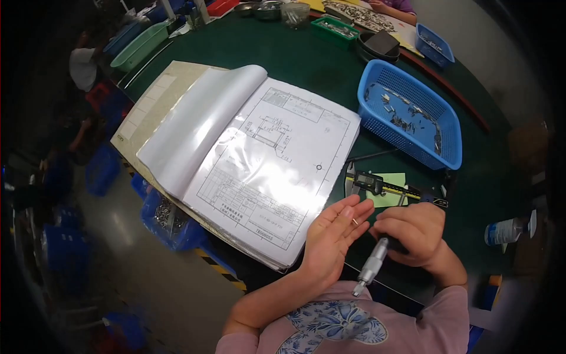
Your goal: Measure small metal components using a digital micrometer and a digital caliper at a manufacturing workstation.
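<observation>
Several containers ring a dark green table (306, 65): a large blue mesh basket (439, 112) at the right holds a scatter of small metal parts, a smaller blue basket (434, 46) stands beyond it near the far edge, and a green tray (335, 26) at the top holds more small metal pieces. A long pale green tray (140, 46) sits at the far left edge, its contents hidden. Blue bins (171, 218) of metal parts stand on the floor under the table's near edge.

At the lower centre, the person's left hand (333, 236) is spread open with the palm turned up, and a small brass-coloured part (354, 222) lies at the base of its fingers. The right hand (415, 230) is closed around a micrometer (372, 265), whose silver thimble sticks out below the fist, toward the person's body. The two hands are nearly touching, so the part sits just beside the gripped tool.

Just beyond the hands, a digital caliper (383, 186) lies on the table over a pale green note (390, 187). An open binder (247, 159) of technical drawings in plastic sleeves fills the centre.
</observation>
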Motion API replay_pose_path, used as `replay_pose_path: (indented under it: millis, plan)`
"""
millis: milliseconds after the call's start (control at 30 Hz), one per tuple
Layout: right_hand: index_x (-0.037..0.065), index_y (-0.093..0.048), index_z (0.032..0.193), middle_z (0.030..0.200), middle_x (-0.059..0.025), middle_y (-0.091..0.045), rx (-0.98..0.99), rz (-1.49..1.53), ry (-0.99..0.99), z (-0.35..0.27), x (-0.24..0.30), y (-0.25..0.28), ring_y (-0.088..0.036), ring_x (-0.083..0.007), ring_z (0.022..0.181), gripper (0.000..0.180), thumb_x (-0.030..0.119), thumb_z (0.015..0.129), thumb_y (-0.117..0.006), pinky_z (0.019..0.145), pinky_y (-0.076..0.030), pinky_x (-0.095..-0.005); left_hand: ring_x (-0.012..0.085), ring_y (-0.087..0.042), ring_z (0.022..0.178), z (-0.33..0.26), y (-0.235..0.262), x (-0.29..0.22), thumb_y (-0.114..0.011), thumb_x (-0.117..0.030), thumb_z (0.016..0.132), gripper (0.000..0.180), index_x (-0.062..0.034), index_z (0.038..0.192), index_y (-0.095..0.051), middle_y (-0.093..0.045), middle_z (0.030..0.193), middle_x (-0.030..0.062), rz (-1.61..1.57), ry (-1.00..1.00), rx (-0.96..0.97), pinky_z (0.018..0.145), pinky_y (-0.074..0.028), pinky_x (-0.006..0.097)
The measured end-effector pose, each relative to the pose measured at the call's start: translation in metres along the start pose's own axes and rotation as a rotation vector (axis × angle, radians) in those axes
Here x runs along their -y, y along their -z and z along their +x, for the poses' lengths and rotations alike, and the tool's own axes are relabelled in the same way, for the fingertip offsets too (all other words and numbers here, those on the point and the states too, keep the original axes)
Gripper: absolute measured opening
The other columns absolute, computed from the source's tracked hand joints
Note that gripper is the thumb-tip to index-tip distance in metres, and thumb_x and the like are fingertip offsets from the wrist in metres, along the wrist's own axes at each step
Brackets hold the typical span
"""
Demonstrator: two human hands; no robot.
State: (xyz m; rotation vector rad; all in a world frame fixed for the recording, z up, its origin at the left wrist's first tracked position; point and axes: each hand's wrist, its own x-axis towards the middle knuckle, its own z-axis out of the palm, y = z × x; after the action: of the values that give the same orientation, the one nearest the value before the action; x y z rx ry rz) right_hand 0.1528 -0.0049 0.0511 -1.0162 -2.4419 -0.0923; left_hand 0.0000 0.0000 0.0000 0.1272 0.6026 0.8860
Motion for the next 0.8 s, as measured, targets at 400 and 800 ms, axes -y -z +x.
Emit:
replay_pose_path:
  millis: [400, 800]
  plan:
    - [0.008, -0.056, 0.068, 0.07, 0.0003, -0.055, -0.198, -0.217, 0.199, 0.007, -0.012, -0.013, -0.045, -0.0065, 0.046, 0.012, 0.01, 0.057, -0.055, 0.036, -0.029, -0.0189, 0.0187, -0.049, 0.096, 0.017, -0.016, -0.008, -0.04, -0.01, 0.087, 0.029, 0.0042, 0.112, -0.036, -0.048, 0.11, 0.0189, 0.105, 0.022, 0.097, 0.085, -0.039, 0.028]
    - [0.007, -0.058, 0.078, 0.076, -0.0051, -0.059, -0.28, 0.131, 0.07, 0.004, -0.026, -0.009, -0.05, -0.0133, 0.046, 0.028, 0.01, 0.051, -0.066, 0.039, -0.036, -0.0233, 0.0145, -0.05, 0.083, 0.018, -0.005, -0.001, -0.048, -0.014, 0.084, 0.018, -0.001, 0.096, -0.046, -0.052, 0.091, 0.0082, 0.064, 0.022, 0.181, 0.076, -0.041, 0.028]
